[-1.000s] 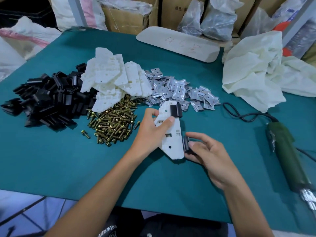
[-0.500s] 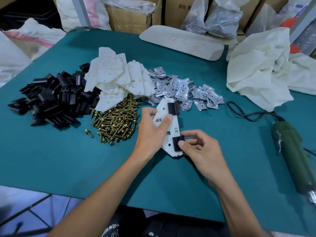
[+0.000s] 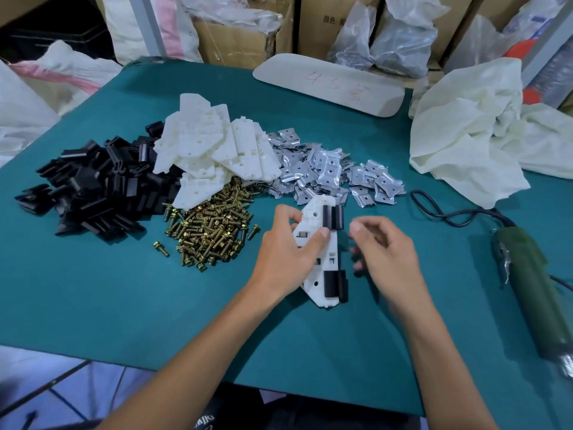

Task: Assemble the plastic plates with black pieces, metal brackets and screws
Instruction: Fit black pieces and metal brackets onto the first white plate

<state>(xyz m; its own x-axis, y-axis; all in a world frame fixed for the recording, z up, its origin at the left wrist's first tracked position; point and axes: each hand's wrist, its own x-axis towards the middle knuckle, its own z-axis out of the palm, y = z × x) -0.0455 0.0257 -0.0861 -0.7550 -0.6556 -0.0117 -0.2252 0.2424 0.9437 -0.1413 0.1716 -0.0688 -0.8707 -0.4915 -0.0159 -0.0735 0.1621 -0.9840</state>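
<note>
My left hand [image 3: 286, 248] grips a white plastic plate [image 3: 322, 259] on the green table, thumb on its face. A black piece [image 3: 333, 217] sits at the plate's far end and another black piece [image 3: 336, 285] at its near end. My right hand [image 3: 383, 252] hovers just right of the plate, blurred, fingers loosely curled and holding nothing. Behind lie a pile of black pieces [image 3: 93, 187], a heap of white plates [image 3: 214, 147], brass screws [image 3: 214, 231] and metal brackets [image 3: 331, 172].
A green electric screwdriver [image 3: 533, 290] with a black cord [image 3: 443, 212] lies at the right. Crumpled white cloth [image 3: 477, 135] is at the back right, a white board [image 3: 328, 83] at the back. Boxes and bags stand beyond the table [image 3: 124, 305].
My right hand has let go of the near black piece, now seated on the plate, and has lifted up and to the right. My left hand keeps holding the plate.
</note>
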